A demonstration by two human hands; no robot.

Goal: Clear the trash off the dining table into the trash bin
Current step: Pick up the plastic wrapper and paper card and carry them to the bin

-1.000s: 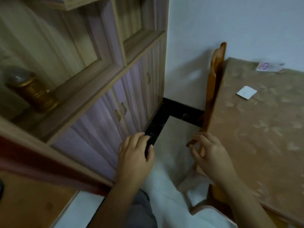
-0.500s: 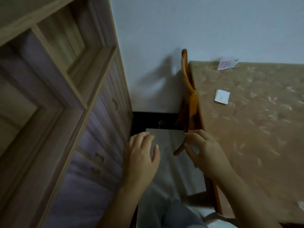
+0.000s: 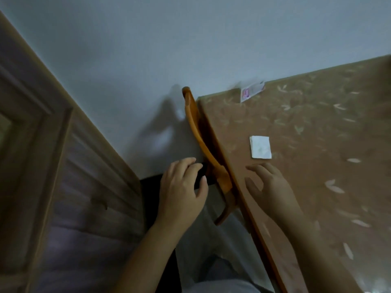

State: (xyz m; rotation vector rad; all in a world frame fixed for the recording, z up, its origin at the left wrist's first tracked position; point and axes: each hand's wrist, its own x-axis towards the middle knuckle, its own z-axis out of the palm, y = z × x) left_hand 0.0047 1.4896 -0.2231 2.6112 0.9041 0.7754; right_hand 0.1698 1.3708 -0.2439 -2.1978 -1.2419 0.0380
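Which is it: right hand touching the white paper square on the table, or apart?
Apart. Head view shows a strip of tablecloth between the white paper square and the fingertips of the right hand.

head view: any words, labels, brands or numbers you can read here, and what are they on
Nothing can be read.
Wrapper at the far edge of the dining table: pink and purple print, too blurred to read.
White paper square on the table: no print visible.
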